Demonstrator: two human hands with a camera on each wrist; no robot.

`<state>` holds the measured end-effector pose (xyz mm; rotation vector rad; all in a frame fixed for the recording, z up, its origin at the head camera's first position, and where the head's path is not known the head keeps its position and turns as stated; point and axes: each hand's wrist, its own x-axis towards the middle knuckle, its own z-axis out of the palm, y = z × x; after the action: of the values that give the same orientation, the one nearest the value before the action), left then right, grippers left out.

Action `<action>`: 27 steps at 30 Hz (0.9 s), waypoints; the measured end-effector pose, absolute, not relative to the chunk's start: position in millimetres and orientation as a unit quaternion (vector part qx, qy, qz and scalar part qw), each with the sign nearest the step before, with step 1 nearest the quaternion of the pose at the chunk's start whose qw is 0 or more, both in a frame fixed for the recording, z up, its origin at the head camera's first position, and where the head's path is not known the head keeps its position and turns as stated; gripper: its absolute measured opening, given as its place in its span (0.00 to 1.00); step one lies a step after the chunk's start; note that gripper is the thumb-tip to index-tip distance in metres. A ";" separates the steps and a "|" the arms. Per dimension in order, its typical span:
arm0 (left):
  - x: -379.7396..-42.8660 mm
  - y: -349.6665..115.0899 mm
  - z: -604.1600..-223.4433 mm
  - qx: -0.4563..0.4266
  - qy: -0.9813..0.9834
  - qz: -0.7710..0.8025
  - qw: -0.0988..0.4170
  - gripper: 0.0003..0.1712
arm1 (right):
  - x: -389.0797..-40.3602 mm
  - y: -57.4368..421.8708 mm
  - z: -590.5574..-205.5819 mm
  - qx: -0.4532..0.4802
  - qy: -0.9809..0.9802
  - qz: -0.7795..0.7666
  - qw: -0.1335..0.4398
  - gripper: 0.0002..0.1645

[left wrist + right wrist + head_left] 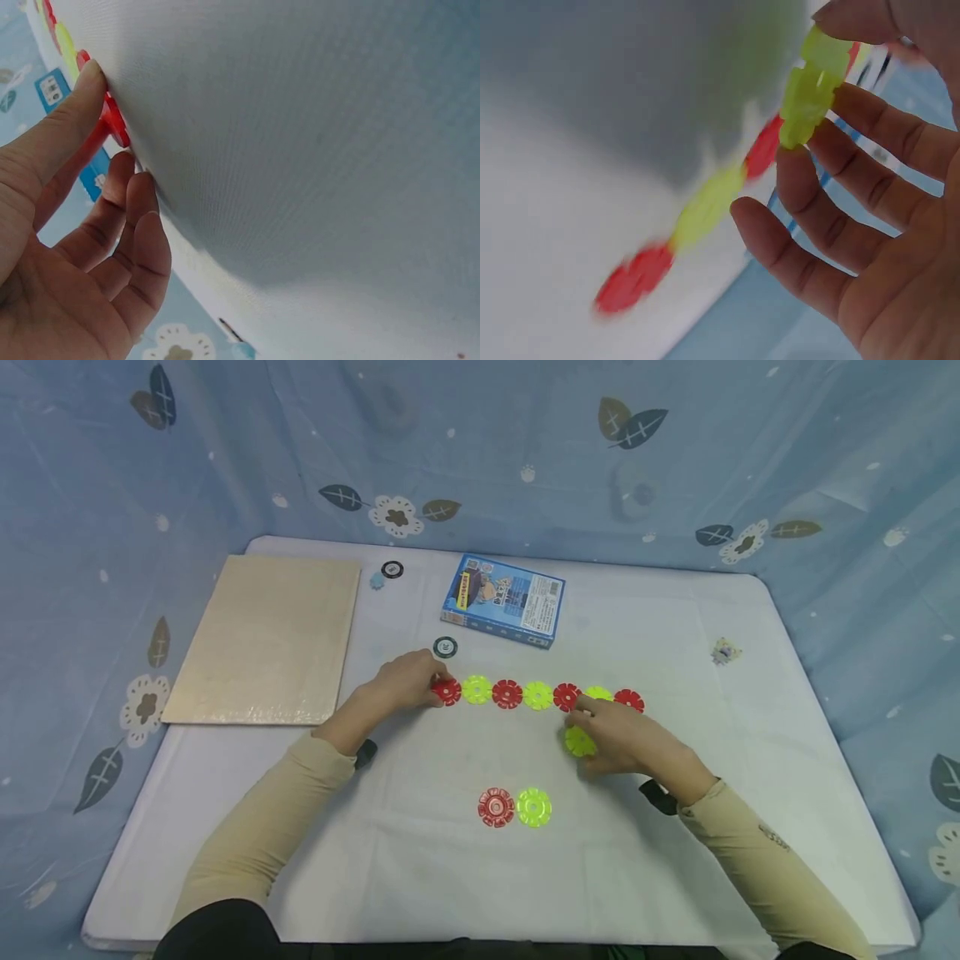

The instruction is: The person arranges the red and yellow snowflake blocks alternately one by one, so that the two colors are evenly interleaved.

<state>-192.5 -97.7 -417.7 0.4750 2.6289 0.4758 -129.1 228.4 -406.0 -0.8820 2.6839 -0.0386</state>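
Note:
A straight row of several notched, flower-shaped plastic discs, red and yellow-green by turns, lies across the white table. My left hand (pixel 408 679) pinches the red disc (pixel 448 692) at the row's left end between thumb and index finger, its other fingers bent loosely below. Just in front of the row's right part, my right hand (pixel 618 737) grips a separate yellow-green disc (pixel 808 90) by its edges, raised off the cloth. The hand partly covers the red disc (pixel 567 697) and yellow-green disc (pixel 598 692) behind it. The right-end red disc (pixel 629 699) shows past the knuckles.
Nearer me lie a red disc (pixel 496 807) and a yellow-green disc (pixel 534 807), side by side. Behind the row are a blue box (pixel 502 600) and a black-and-white round chip (pixel 446 647). A beige board (pixel 266 639) occupies the back left; a small sticker-like piece (pixel 725 652) lies right.

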 end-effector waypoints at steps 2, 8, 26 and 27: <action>-192.9 -97.8 -417.8 0.170 0.947 0.170 0.213 0.26 | -132.3 245.3 -403.9 -0.290 0.945 -0.012 0.151 0.32; -194.2 -98.5 -418.4 0.170 0.947 0.170 0.213 0.26 | -145.4 291.8 -398.1 -0.225 0.961 -0.022 0.162 0.30; -191.0 -97.7 -415.4 0.168 0.946 0.176 0.214 0.26 | -177.5 334.1 -411.9 -0.142 0.971 -0.053 0.186 0.29; -190.9 -97.9 -415.4 0.168 0.946 0.176 0.213 0.26 | -178.2 333.8 -412.4 -0.142 0.971 -0.053 0.185 0.29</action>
<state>-190.9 -97.9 -415.4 0.4669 2.6259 0.4892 -178.2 333.8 -412.4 -0.4013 2.7358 -0.1482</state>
